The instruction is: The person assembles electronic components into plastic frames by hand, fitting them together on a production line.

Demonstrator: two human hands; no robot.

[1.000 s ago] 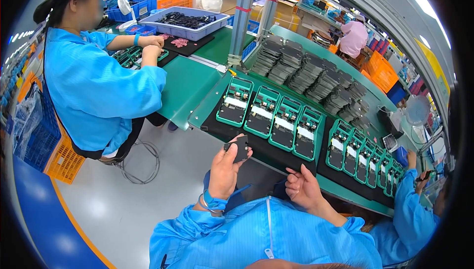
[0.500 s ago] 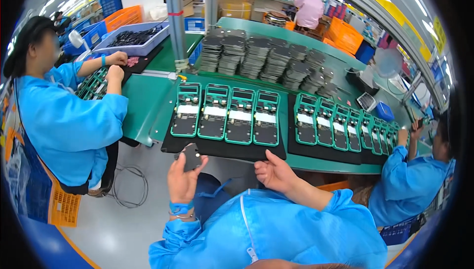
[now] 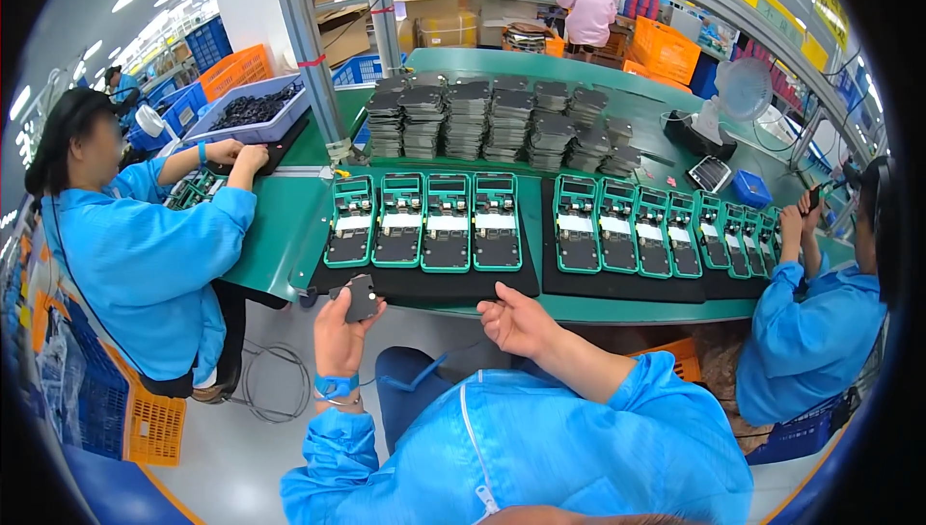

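My left hand [image 3: 340, 337] grips a small dark flat plate [image 3: 361, 299] with a notched edge and a light round spot, raised in front of the black mat [image 3: 424, 282]. Thumb and fingers pinch it by its lower side. My right hand [image 3: 521, 321] is closed, its fingers curled in just short of the mat's front edge; whatever they may hold is hidden. On the mat stands a row of several green frames [image 3: 447, 221], each with a dark plate at its near end and a white strip across the middle.
Behind the frames rise stacks of dark plates [image 3: 424, 120] on the green table. More green frames [image 3: 579, 226] continue to the right. Co-workers in blue sit at left [image 3: 135, 265] and right [image 3: 815, 332]. A metal post [image 3: 311, 53], a fan [image 3: 741, 91] and a small blue bin [image 3: 750, 189] stand around.
My view has shifted, so the bench appears moved in the picture. The plate in my left hand has turned slightly. My right hand remains curled near the mat.
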